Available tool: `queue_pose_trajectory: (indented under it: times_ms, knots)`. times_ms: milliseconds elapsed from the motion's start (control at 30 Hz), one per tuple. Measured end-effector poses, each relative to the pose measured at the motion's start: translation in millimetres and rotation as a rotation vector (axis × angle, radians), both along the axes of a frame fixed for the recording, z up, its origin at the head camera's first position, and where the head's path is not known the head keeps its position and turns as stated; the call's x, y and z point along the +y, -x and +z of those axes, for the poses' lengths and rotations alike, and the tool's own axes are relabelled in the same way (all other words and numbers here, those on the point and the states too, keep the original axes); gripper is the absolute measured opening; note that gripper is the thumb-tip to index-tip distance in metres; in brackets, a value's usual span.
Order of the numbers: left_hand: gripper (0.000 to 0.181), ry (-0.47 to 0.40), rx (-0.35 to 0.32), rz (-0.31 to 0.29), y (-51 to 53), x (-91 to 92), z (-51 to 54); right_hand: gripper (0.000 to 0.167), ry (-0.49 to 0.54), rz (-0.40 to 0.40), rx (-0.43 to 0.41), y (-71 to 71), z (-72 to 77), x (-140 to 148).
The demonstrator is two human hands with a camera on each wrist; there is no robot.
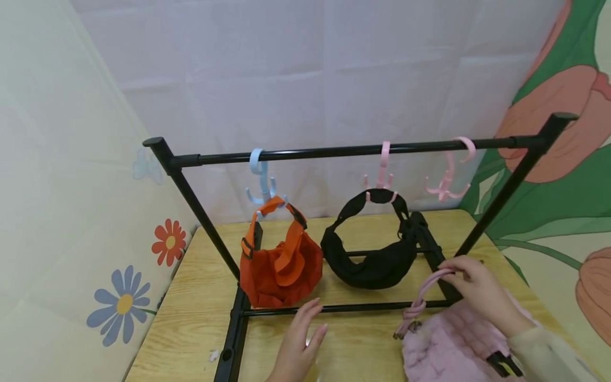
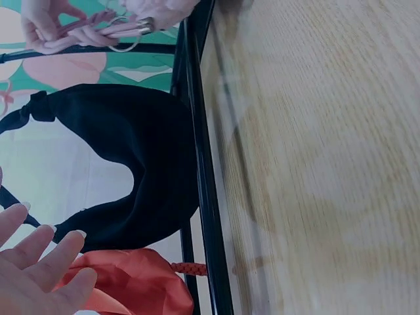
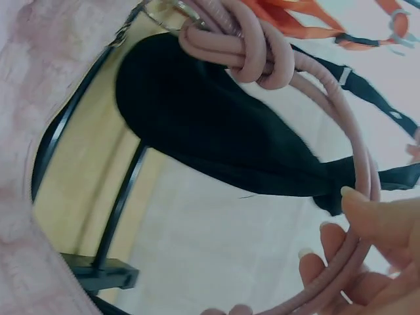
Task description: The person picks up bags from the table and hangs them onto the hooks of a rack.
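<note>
My right hand [image 1: 477, 292] pinches the pink knotted handle [image 3: 361, 151] of a fluffy pink bag [image 1: 448, 345] at the lower right of the head view. Part of that bag lies behind my right forearm. In front of the rack's low bar, my left hand [image 1: 298, 342] has its fingers spread and holds nothing. Just beyond it hangs an orange bag [image 1: 281, 276] on a light blue hook [image 1: 262, 180]. A black shoulder bag [image 1: 372, 270] hangs by its strap from a pink hook [image 1: 383, 170]. Another pink hook [image 1: 446, 180], with no bag on it, hangs farther right.
A black rack [image 1: 324, 154] with slanted posts stands on the wooden table [image 1: 186, 323]. Its low crossbar [image 1: 343, 308] runs between my hands and the hanging bags. White cloth [image 1: 296, 79] covers the back, and flower-printed cloths flank both sides.
</note>
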State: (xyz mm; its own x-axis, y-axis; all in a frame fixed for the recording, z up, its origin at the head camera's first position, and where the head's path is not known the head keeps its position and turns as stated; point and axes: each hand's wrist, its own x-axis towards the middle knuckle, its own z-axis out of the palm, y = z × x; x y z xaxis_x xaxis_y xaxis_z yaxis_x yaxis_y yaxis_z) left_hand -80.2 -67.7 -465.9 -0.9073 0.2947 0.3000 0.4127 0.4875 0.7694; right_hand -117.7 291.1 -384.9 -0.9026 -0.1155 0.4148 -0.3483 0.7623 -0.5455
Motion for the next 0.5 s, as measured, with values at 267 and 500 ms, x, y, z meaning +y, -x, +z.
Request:
queue_pose_trajectory:
  times_ms: [267, 500]
  knots:
    - [0.044, 0.033, -0.068, -0.094, 0.4, 7.6, 4.2, 0.018, 0.043, -0.075, 0.035, -13.2, 17.6, -5.7]
    - [0.05, 0.047, -0.107, -0.22, -1.7, 15.1, 7.6, 0.023, 0.077, -0.085, 0.144, -24.8, 31.2, -11.6]
